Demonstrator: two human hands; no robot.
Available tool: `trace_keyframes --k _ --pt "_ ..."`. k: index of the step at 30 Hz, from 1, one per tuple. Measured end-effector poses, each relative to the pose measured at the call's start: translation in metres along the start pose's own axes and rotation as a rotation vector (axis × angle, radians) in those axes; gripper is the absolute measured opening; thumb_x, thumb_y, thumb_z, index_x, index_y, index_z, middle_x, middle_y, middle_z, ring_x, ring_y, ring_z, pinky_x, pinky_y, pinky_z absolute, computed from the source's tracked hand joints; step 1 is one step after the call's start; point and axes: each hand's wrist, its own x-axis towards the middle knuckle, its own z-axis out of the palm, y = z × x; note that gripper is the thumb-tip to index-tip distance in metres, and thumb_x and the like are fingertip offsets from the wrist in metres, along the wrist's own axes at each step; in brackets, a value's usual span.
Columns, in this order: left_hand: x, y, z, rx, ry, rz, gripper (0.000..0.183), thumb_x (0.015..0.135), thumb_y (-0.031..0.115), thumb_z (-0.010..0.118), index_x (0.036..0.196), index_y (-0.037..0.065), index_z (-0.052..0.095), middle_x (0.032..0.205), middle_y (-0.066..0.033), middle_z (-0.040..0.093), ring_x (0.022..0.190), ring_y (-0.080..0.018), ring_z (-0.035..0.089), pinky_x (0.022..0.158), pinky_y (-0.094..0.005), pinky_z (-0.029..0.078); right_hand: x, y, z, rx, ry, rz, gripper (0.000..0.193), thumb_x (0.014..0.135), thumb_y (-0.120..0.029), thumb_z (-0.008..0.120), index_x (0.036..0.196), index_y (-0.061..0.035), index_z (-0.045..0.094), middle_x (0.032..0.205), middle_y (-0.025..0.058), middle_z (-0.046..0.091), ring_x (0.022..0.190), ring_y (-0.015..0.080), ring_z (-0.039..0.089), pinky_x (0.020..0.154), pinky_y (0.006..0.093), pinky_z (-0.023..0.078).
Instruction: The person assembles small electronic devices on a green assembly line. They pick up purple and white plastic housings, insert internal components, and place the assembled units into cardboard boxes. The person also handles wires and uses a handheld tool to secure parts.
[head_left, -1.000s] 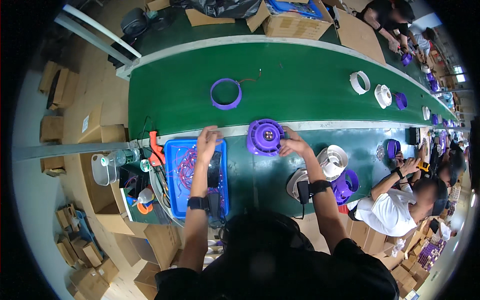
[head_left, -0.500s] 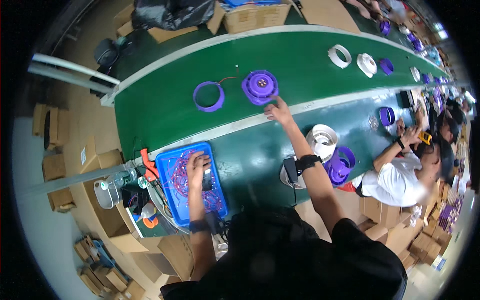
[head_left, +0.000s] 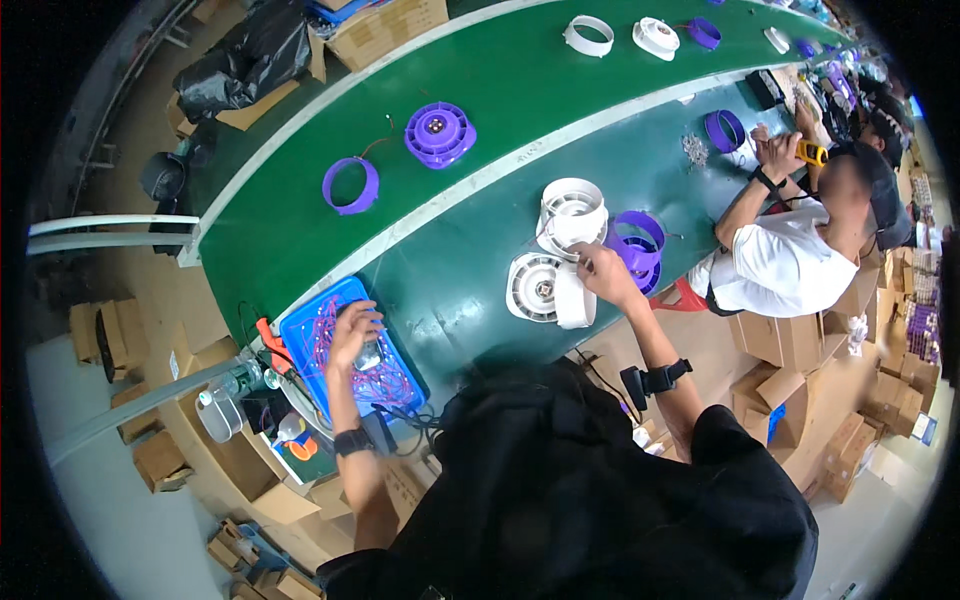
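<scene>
My left hand (head_left: 353, 335) hovers over a blue tray (head_left: 412, 400), its fingers loosely bent and apart, with no object visible in them. Tangled pink and blue wires (head_left: 322, 335) fill the tray, and a small clear item (head_left: 369, 356) lies there beside my palm. On the bench, my right hand (head_left: 606, 274) has its fingers closed on the upper rim of a white ring (head_left: 575, 298). This ring leans on its side against a round white slotted housing (head_left: 535, 288). Behind my fingers stands another white housing with a ring (head_left: 573, 212); purple parts (head_left: 637, 245) stand to its right.
On the green belt sit a purple ring (head_left: 351, 186) with a wire and a purple housing (head_left: 440, 135); white rings (head_left: 588, 36) are farther right. An orange-handled tool (head_left: 270, 338) lies left of the tray. A co-worker (head_left: 795, 250) at right holds a yellow tool (head_left: 812, 153).
My right hand has drawn back from the purple housing on the belt to the white ring on the bench. My left hand stays over the tray. The whole view has shifted and turned.
</scene>
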Motion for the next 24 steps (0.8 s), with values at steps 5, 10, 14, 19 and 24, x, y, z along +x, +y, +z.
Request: trace_keyframes --k 5,10,14,19,24 --pt "0.003 0.063 -0.002 0.047 0.161 0.155 0.03 0.092 0.008 0.042 0.12 0.008 0.052 0.104 -0.0107 0.062 0.089 -0.0182 0.061 0.074 -0.0306 0.05 -0.012 0.03 0.011 0.075 -0.045 -0.265 0.048 0.072 0.002 0.057 0.119 -0.0065 0.057 0.115 0.0176 0.058 0.096 0.034 0.061 0.082 0.0407 0.05" --pt "-0.003 0.074 0.078 0.077 0.028 0.265 0.033 0.092 0.014 0.047 0.124 0.008 0.05 0.109 -0.0082 0.061 0.093 -0.0177 0.06 0.08 -0.0326 0.049 -0.009 0.012 0.019 -0.248 -0.093 -0.166 0.04 0.075 -0.01 0.063 0.115 -0.0135 0.06 0.116 0.0169 0.056 0.098 0.0359 0.059 0.081 0.0447 0.05" --pt "-0.011 0.095 0.119 0.175 -0.244 0.261 0.033 0.091 0.012 0.049 0.124 0.008 0.051 0.106 -0.008 0.063 0.094 -0.0162 0.06 0.08 -0.0314 0.049 0.012 0.013 0.006 -0.437 -0.169 -0.297 0.028 0.078 -0.015 0.061 0.105 -0.0093 0.063 0.092 0.0174 0.064 0.082 0.036 0.063 0.072 0.0449 0.051" --pt "-0.041 0.158 0.117 0.064 -0.121 0.386 0.03 0.096 0.019 0.048 0.123 0.006 0.052 0.088 -0.0092 0.066 0.084 -0.0166 0.064 0.075 -0.0293 0.05 0.028 -0.057 -0.032 -0.276 -0.049 -0.355 0.04 0.073 -0.008 0.058 0.113 -0.0039 0.055 0.102 0.0243 0.062 0.088 0.0411 0.061 0.078 0.0467 0.05" --pt "-0.031 0.242 0.113 0.401 -0.199 0.528 0.026 0.094 0.014 0.049 0.118 0.006 0.057 0.067 -0.007 0.065 0.057 -0.0125 0.061 0.061 -0.0249 0.049 0.051 -0.1 -0.029 -0.396 -0.042 -0.541 0.029 0.071 -0.006 0.058 0.098 -0.0007 0.062 0.093 0.0243 0.064 0.085 0.0411 0.062 0.077 0.0478 0.05"
